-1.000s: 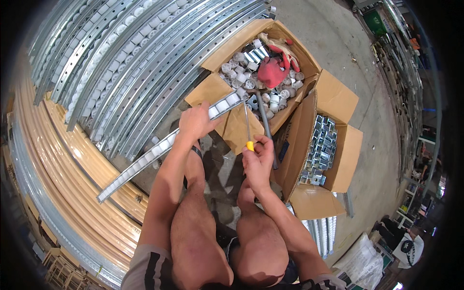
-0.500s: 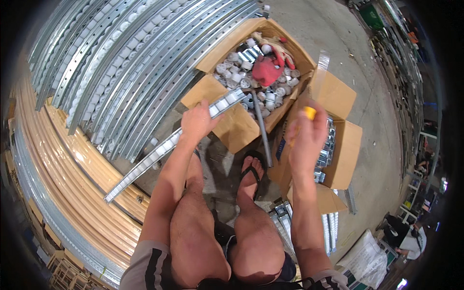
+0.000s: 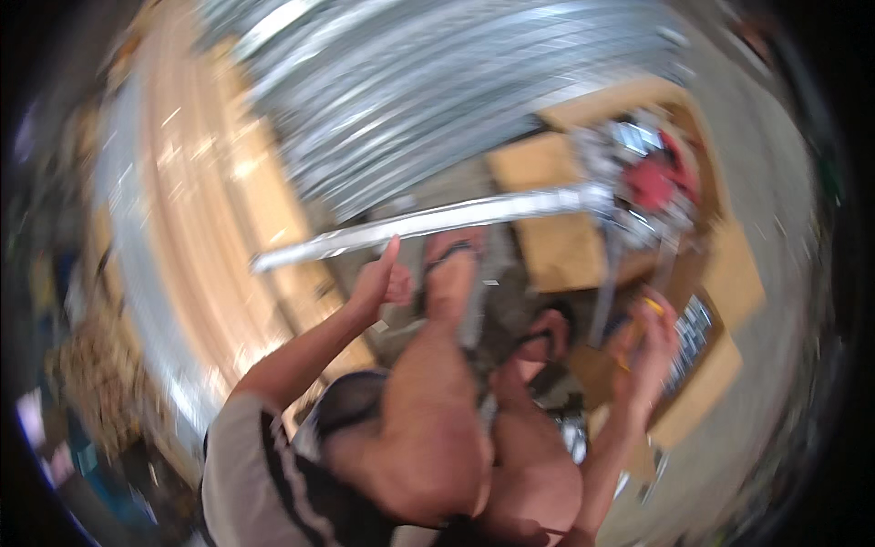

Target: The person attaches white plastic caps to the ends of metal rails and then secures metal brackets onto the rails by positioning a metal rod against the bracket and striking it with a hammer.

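Observation:
A long, narrow metal roller track [image 3: 428, 219] with white rollers slants across the view. Its left end lies over the wrapped tan lengths, and its right end reaches the open box of rollers. Just below the track is my left hand [image 3: 378, 284], thumb raised to its lower edge and fingers loosely curled, with nothing visible in them. Whether the thumb touches the track is blurred. My right hand [image 3: 649, 351] is closed on a yellow-handled tool [image 3: 653, 307], near the smaller box; the tool's kind cannot be made out.
An open cardboard box [image 3: 558, 260] holds white rollers and a red glove [image 3: 652, 182]. Beside it, a smaller carton [image 3: 706, 392] contains metal parts. A grey bar [image 3: 603, 305] leans against the larger box. Stacked metal tracks [image 3: 410, 100] and tan lengths [image 3: 182, 182] lie beyond and left.
My view has swung left, blurring the scene. My left hand has let go of the track and dropped below it. My right hand still grips the yellow-handled tool.

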{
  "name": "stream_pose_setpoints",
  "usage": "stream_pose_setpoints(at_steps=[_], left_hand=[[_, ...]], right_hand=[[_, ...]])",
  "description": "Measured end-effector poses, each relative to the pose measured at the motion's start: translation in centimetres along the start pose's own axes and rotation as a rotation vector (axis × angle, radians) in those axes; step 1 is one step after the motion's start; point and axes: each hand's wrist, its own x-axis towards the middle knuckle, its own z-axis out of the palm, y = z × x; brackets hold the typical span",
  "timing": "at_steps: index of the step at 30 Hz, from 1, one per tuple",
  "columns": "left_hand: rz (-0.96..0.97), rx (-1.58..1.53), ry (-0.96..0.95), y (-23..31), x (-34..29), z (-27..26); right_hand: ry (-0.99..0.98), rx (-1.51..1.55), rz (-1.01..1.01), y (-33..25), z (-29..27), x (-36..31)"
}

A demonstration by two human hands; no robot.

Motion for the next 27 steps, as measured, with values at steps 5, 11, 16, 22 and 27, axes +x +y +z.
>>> stream_pose_setpoints(at_steps=[5, 11, 16, 22, 27], left_hand=[[0.139, -0.823, 0.183, -1.0, 0.2, -2.5], [0.297, -0.858, 0.259, 0.1, 3.9, -0.1], [0.339, -0.940, 0.199, 4.4, -1.9, 3.9], [0.837, -0.688, 0.205, 16.0, -10.3, 1.3], [1.306, -0.638, 0.040, 29.7, -21.8, 0.4]], right_hand=[[-0.116, 0.053, -0.058, 2.1, -1.4, 0.3], [-0.138, 0.037, -0.065, 2.2, -1.3, -0.8], [-0.024, 0.008, -0.099, 1.2, -2.5, -1.7], [0.051, 0.134, -0.169, -0.5, -3.2, -2.8], [-0.036, 0.215, -0.243, -0.8, -3.1, -3.1]])
